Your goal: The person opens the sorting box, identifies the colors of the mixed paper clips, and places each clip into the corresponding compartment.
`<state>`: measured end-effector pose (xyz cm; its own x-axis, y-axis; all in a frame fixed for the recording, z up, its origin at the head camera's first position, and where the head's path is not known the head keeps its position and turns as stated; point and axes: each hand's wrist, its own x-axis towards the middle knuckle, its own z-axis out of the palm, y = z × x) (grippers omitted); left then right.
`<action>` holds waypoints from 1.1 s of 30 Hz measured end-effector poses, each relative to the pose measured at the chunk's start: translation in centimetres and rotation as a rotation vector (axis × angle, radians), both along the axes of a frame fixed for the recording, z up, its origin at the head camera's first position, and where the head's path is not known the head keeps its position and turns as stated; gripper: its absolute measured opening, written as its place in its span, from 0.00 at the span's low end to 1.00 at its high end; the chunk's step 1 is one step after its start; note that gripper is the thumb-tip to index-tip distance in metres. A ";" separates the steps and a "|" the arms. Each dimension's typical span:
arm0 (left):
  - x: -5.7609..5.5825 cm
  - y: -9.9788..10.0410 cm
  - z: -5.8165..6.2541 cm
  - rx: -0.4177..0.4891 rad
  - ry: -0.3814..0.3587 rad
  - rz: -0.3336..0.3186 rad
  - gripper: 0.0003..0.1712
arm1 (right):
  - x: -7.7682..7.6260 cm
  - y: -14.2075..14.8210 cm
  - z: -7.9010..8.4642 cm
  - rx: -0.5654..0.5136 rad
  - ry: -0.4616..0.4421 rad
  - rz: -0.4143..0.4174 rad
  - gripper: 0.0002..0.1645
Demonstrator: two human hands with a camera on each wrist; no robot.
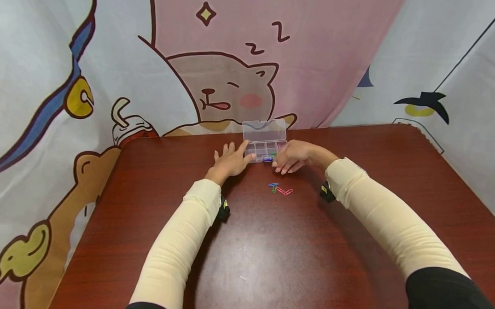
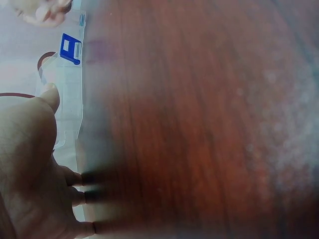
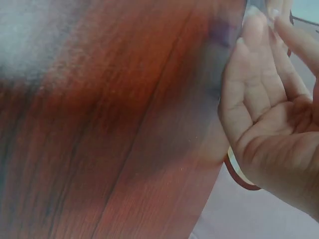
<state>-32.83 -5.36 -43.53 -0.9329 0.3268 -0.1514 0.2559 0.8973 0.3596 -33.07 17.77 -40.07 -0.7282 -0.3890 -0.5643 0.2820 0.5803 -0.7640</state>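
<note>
A clear plastic compartment box (image 1: 261, 150) stands near the table's far edge with its lid (image 1: 265, 130) raised. My left hand (image 1: 230, 162) lies at the box's left side, fingers spread, thumb by the front wall and index finger by the left edge. Over the right-hand compartments is my right hand (image 1: 294, 156), fingers bent; its thumb and index tips are partly hidden, so I cannot tell whether they pinch anything. Some pink and green shows in the box beside that hand. A blue latch (image 2: 71, 49) sits on the box's front.
Several paper clips lie on the table in front of the box: a blue paper clip (image 1: 273, 184), a green paper clip (image 1: 275, 189) and pink paper clips (image 1: 289, 192). The brown wooden table (image 1: 255, 246) meets a cartoon-printed cloth (image 1: 318, 54) behind.
</note>
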 end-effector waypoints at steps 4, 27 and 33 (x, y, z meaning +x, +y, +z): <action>0.0 0.0 0.2 -0.001 0.001 0.002 0.37 | 0.5 -0.5 -0.1 0.067 -0.017 0.085 0.17; 0.1 -0.1 0.3 -0.006 -0.007 -0.008 0.37 | 2.7 -4.4 0.3 0.483 0.248 0.382 0.09; 0.2 -0.1 0.3 -0.001 -0.009 -0.011 0.36 | 2.6 -4.5 0.2 0.494 0.232 0.376 0.09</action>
<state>-32.67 -5.46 -43.23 -0.9280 0.3366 -0.1599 0.2623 0.8948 0.3613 -30.44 13.23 -39.83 -0.7175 -0.3759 -0.5864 -0.1479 0.9049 -0.3991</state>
